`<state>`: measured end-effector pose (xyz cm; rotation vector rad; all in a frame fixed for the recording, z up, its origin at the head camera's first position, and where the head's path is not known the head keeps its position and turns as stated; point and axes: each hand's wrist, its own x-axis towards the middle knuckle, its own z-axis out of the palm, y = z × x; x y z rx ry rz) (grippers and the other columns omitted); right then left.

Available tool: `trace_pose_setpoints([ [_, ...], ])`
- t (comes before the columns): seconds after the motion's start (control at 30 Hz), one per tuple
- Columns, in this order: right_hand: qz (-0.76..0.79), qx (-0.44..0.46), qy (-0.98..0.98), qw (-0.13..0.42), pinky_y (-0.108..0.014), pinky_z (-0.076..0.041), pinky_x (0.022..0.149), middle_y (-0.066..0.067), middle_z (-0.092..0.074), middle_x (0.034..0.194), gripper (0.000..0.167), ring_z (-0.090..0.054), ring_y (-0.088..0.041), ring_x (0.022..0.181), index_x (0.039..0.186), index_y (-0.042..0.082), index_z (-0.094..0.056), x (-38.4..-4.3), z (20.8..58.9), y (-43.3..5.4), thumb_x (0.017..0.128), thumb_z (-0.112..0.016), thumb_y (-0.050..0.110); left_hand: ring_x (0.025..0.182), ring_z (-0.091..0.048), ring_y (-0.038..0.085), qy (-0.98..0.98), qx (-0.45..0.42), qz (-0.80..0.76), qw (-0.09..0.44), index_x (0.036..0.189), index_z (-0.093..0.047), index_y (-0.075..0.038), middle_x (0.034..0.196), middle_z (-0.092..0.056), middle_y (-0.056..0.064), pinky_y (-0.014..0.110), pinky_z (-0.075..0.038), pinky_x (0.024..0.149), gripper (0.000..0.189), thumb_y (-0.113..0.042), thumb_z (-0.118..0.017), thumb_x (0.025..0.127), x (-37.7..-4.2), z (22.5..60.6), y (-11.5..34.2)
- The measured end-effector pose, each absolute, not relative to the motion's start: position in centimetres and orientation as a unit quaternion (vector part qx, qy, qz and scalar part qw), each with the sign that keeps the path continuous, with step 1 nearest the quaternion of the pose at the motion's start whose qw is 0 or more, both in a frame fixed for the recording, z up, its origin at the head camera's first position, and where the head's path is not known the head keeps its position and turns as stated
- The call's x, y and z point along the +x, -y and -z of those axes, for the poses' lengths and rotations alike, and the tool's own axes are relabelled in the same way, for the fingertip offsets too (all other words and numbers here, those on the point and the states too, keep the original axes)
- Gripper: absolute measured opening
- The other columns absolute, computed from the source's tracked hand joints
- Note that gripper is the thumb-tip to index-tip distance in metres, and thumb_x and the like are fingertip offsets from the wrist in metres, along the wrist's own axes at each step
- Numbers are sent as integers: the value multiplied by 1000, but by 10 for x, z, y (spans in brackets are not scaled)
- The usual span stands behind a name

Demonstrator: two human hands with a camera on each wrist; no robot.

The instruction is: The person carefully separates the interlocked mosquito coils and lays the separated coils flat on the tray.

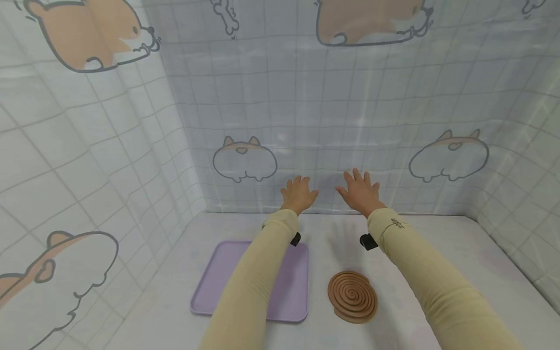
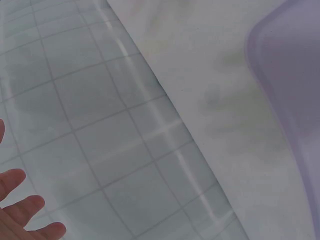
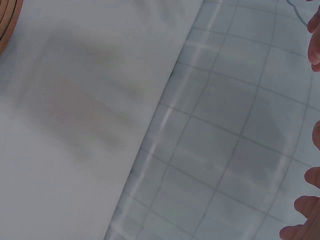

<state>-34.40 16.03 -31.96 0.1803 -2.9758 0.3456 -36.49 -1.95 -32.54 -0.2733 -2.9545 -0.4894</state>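
Both hands are held out in the air above the far edge of the table, fingers spread and nothing in them. My left hand (image 1: 299, 194) is beyond the far right part of a lilac rectangular tray (image 1: 290, 287), which the left forearm partly covers. In the left wrist view, some fingertips (image 2: 32, 202) show at the lower left. Farther right, my right hand (image 1: 360, 192) hangs apart from the left one. A round brown disc with a spiral pattern (image 1: 352, 296) lies flat on the table, right of the tray and nearer than the hands.
The white tabletop (image 1: 420, 272) meets a grid-patterned curtain or sheet (image 1: 341, 107) with cartoon dogs at the back. Similar sheeting (image 1: 109, 146) stands along the left side, and more (image 1: 525, 194) along the right. Hand shadows fall on the table.
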Motion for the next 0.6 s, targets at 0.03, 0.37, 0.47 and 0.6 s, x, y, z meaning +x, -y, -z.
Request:
trace_pose_setpoints([
  [0.03,-114,60,989,70,-72,-13,96,-25,-11,150,63,-5,-51,133,145,3,-22,-344,320,-161,98,-36,42,131,-29,35,980,-91,164,66,140,-40,-16,144,-35,9,59,-27,100,56,-43,-51,92,-365,326,20],
  [0.37,-105,54,990,72,-72,-14,95,-24,-12,150,63,-7,-51,133,145,3,-23,-343,323,-162,98,-37,43,132,-28,35,980,-99,160,59,141,-38,-16,145,-33,9,59,-27,100,57,-43,-51,93,-360,323,19],
  [0.47,-104,53,990,76,-72,-14,95,-24,-13,150,64,-7,-51,133,145,4,-24,-343,324,-164,98,-37,44,133,-27,36,981,-104,154,59,142,-36,-16,146,-32,9,59,-27,101,58,-44,-49,93,-359,322,19],
  [0.6,-107,61,989,77,-73,-15,94,-24,-13,150,65,-8,-52,132,145,4,-24,-341,323,-168,97,-38,46,134,-24,36,979,-117,152,64,144,-33,-20,148,-28,9,60,-24,102,59,-46,-48,93,-358,320,19],
])
